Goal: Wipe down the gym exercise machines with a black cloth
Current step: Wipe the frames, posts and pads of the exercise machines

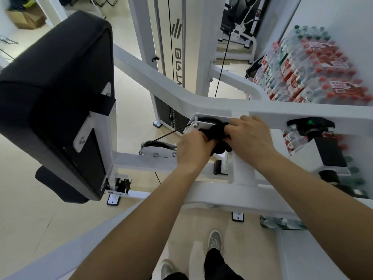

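Cloth: black cloth (217,136) is sitting bunched up between the two hands. It is lying against the white frame (161,81) of the machine, just below the cross beam, and touching the right end of a small bolted bracket (198,126).
Left hand: left hand (193,148) is gripping the left side of the cloth, fingers curling into the fabric and the back of the hand facing the camera.
Right hand: right hand (250,136) is clutching the right side of the cloth, fingers curling over the top of the bundle and knuckles touching the beam's lower edge.
Arms: both bare forearms are reaching forward from the bottom of the view, uncrossed.
Bracket: it is carrying a dark pulley wheel, mostly hidden behind the plate. A thin black cable (170,133) is running from it down to the left.
Pad: a big black pad (54,93) is standing tilted on the left, well apart from the hands.
Weight stack: weight stack (164,112) is showing at the foot of the tall white tower behind the beam.
Bottles: shrink-wrapped packs of water bottles (314,67) with red and green caps are piling against the wall on the right.
Floor: pale tiles are showing beneath, and two grey shoes (215,239) are standing at the bottom, below the arms.
Box: a cardboard box (26,19) is sitting on the floor far off at the top left.
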Action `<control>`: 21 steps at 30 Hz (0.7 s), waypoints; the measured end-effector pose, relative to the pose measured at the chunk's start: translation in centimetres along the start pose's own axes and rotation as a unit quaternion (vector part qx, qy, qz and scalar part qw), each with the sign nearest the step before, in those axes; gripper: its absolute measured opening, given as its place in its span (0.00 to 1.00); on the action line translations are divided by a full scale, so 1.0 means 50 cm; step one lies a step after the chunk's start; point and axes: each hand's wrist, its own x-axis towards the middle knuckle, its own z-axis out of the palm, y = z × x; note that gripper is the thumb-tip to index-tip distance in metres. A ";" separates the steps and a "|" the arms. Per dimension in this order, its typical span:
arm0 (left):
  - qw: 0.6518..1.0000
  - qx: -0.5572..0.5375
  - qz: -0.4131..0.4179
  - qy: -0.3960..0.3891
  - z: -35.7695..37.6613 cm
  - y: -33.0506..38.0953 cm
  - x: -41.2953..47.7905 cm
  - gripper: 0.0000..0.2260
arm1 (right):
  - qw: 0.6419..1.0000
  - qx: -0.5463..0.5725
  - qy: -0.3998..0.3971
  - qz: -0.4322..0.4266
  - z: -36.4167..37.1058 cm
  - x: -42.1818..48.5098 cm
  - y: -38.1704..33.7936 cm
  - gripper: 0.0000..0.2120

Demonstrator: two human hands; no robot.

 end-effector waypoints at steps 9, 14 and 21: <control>0.995 -0.092 0.004 -0.037 0.005 -0.008 -0.006 0.10 | 0.984 0.163 -0.041 0.065 -0.043 -0.010 0.010 0.13; 0.974 -0.193 -0.026 -0.113 -0.005 -0.025 -0.013 0.15 | 0.989 0.084 -0.043 0.111 -0.032 0.029 0.028 0.42; 0.981 -0.130 -0.041 -0.141 -0.023 -0.054 -0.009 0.16 | 0.990 -0.007 -0.119 0.076 0.014 0.066 -0.010 0.44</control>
